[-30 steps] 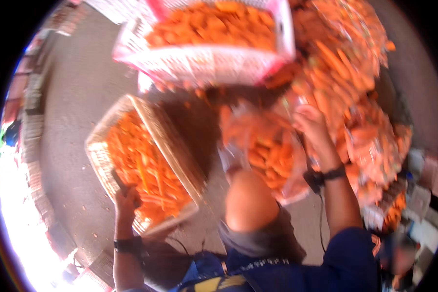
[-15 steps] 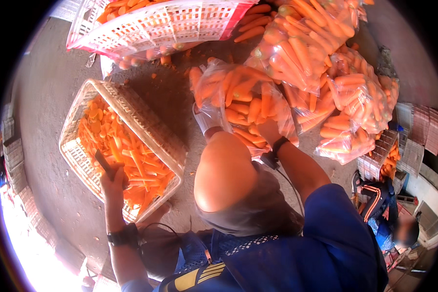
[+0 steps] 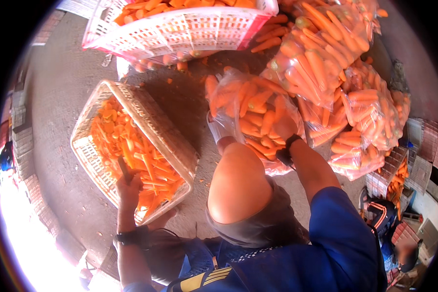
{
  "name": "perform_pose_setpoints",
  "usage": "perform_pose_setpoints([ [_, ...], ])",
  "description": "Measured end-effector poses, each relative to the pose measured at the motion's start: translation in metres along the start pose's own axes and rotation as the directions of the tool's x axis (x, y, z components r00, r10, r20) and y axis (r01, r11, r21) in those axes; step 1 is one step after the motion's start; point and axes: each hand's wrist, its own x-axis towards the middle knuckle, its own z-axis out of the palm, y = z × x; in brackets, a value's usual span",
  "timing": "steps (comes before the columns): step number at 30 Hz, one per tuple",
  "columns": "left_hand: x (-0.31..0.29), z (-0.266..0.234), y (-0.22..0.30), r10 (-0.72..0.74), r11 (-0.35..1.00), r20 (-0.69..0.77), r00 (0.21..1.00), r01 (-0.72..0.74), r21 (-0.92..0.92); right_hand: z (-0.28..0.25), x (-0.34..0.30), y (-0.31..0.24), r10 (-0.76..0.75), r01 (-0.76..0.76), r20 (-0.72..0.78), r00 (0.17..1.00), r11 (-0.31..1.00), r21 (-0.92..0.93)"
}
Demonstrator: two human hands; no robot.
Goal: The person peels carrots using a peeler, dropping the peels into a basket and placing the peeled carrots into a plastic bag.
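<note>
My left hand (image 3: 129, 191) is closed round a dark, flat tool that looks like a knife (image 3: 125, 168), its end pointing away from me. It is over the near left side of a tilted pale plastic crate (image 3: 173, 136), which holds orange carrot peelings and thin carrot pieces (image 3: 126, 141). My right hand (image 3: 285, 127) reaches into an opened clear plastic bag (image 3: 224, 117) of whole carrots (image 3: 253, 129). Its fingers are among the carrots and partly hidden, so their grip is unclear. My bent knee (image 3: 238, 190) is just on the near side of that bag.
A white and pink crate (image 3: 185, 31) of carrots stands at the far side. More filled clear bags (image 3: 321, 53) are piled to the far right. Another person (image 3: 392, 228) sits at the right, near stacked crates (image 3: 421, 146). Orange scraps lie on the concrete floor (image 3: 58, 121).
The whole view has shifted, with the scene now farther right and lower. My right hand has gone a little deeper among the carrots in the bag. My left hand stays over the peelings crate.
</note>
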Motion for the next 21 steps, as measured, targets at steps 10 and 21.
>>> perform_pose_setpoints([
  [10,-0.032,0.003,0.026,0.113,0.994,-0.032,0.993,-0.114,-0.004,-0.085,-0.089,-0.074,-0.357,-0.486,0.431,0.829,-0.078,0.87],
  [21,-0.066,-0.02,0.037,0.196,0.979,-0.152,0.969,-0.184,0.092,-0.303,-0.197,-0.183,-0.761,0.131,0.047,0.647,0.171,0.977],
])
